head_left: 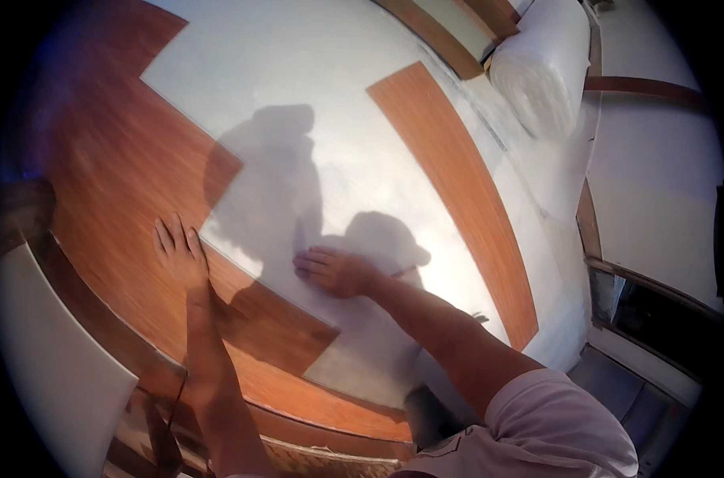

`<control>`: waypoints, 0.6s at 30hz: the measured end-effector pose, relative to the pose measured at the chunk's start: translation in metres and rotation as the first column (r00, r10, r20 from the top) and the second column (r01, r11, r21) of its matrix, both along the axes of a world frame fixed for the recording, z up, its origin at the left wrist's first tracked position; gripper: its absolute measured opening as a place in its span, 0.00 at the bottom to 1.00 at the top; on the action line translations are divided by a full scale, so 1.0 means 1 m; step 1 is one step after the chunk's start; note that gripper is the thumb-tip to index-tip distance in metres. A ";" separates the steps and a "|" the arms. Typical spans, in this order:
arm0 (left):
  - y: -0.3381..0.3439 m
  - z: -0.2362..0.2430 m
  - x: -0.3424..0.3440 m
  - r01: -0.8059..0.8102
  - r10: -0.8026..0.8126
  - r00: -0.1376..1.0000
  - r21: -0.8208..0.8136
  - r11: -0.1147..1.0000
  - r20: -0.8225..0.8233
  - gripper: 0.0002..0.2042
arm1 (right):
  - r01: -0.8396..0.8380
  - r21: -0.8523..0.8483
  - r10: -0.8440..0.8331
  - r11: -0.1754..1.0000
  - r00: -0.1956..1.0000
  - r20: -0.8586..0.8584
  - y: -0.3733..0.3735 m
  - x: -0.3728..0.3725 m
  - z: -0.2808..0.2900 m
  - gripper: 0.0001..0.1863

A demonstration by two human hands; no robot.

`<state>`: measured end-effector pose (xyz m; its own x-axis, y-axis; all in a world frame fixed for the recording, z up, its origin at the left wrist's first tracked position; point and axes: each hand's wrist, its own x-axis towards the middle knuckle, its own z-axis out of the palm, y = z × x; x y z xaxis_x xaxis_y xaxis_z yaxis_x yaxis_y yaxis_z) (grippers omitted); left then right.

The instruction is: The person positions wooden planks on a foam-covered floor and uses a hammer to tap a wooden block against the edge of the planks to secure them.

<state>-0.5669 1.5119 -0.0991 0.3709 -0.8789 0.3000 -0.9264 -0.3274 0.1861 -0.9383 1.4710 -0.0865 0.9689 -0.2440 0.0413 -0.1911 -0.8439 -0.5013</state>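
Note:
Reddish-brown floor planks [111, 183] lie joined on the left with a stepped edge. My left hand [180, 253] rests palm down on them, fingers stretched and slightly apart. Just right of the stepped edge, my right hand [334, 272] is low over the white underlay [362, 151]. Its fingers point left and lie close together, with nothing visible in them. Farther right, a loose plank [461, 199] of the same colour lies by itself on the underlay, apart from both hands.
A thick white roll of foam sheet [541, 72] lies at the far right, beside brown-edged panels [449, 40]. A white wall [657, 175] with brown trim borders the right side. At the lower left stands a pale, brown-edged surface [55, 350]. Shadows fall across the underlay.

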 end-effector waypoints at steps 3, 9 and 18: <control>0.011 0.009 -0.020 0.038 -0.037 0.999 0.011 0.999 -0.036 0.23 | 0.025 -0.053 -0.021 0.998 0.997 0.079 0.002 0.004 0.003 0.29; 0.085 0.044 -0.224 -0.125 0.112 0.777 0.023 0.992 -0.619 0.27 | 0.023 -0.051 -0.020 0.998 0.998 0.064 0.002 -0.002 -0.003 0.29; 0.149 0.022 -0.419 0.146 0.027 0.833 0.268 0.952 -0.553 0.39 | 0.051 0.014 -0.052 0.999 0.995 0.086 -0.001 -0.001 0.002 0.30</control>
